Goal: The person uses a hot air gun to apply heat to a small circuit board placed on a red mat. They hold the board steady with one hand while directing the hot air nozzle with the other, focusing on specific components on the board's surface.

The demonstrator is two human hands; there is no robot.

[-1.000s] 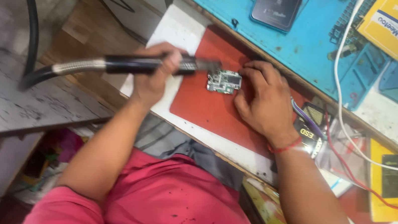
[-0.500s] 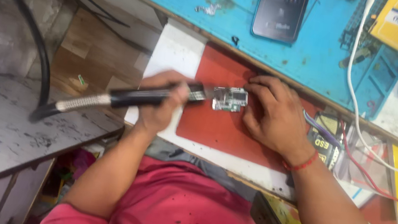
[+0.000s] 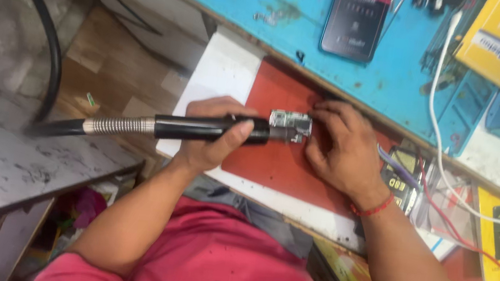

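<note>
On a red mat [image 3: 272, 168], the left hand [image 3: 216, 133] grips a black hot-air wand [image 3: 200, 130]; the right hand [image 3: 341, 148] pins a small circuit board [image 3: 290, 125] with curled fingers.

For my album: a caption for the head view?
Left hand holds a black tool at a small board; right hand steadies it.

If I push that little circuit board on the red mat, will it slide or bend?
The circuit board looks small and thin, so probably light and stiff. The right hand pins it on the red mat, which suggests it would otherwise skid. The left hand holds the black handpiece.
</note>
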